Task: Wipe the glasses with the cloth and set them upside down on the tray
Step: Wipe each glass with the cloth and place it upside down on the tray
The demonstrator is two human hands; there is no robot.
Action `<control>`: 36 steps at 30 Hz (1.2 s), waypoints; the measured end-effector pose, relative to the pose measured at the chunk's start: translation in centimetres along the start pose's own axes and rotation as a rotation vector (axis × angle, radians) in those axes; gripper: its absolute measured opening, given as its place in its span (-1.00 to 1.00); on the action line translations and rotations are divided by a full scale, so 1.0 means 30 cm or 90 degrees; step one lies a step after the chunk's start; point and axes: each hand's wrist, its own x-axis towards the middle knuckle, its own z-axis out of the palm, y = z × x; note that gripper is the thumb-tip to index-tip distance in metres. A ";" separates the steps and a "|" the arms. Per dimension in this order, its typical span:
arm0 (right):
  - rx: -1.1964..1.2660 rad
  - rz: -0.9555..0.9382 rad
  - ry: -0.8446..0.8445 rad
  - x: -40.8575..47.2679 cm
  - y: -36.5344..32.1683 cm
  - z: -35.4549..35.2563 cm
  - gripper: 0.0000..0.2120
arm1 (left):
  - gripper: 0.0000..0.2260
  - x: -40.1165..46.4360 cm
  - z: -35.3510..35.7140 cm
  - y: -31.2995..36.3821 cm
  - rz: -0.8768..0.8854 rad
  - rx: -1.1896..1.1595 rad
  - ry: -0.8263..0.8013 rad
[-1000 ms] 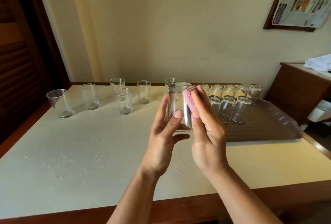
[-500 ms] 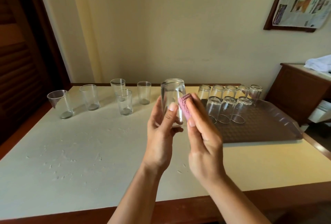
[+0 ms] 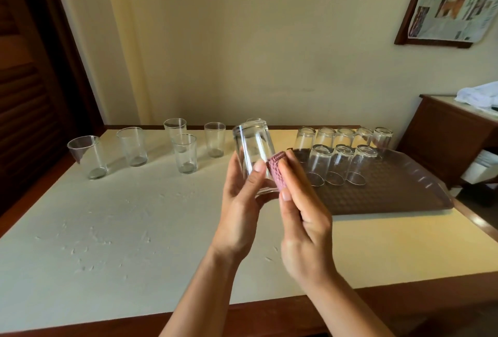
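Our grip first: the left hand (image 3: 239, 207) curls round a clear glass (image 3: 252, 148), thumb across its near side and fingers behind, holding it base-up and tilted above the surface (image 3: 107, 229); the right hand (image 3: 301, 218) pinches a folded pink cloth (image 3: 276, 172) between thumb and fingers and presses it against the right side of that glass, near its mouth. The surface itself is pale, edged in dark wood, and stands against a cream wall (image 3: 269, 40); on its right half lies a dark brown tray (image 3: 390, 196), where we count eight upside-down glasses (image 3: 338, 164) in two rows, five at the back and three in front, close together. Along the far left of the surface stand five upright glasses (image 3: 184, 153), spaced apart; the rim of one more shows just behind the held glass. At the right edge stands a wooden cabinet (image 3: 444, 134), with a white cloth (image 3: 477, 97) lying on top.
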 end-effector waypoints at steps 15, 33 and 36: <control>0.013 -0.002 0.023 0.017 0.007 -0.004 -0.63 | -0.44 -0.006 -0.030 -0.008 -0.087 0.014 -0.033; 0.071 0.022 0.020 0.103 -0.017 -0.010 -0.61 | -0.41 -0.013 -0.017 -0.009 -0.053 0.049 0.009; 0.045 0.014 -0.007 0.021 -0.026 0.012 -0.61 | -0.53 0.008 -0.019 -0.004 -0.041 0.011 0.051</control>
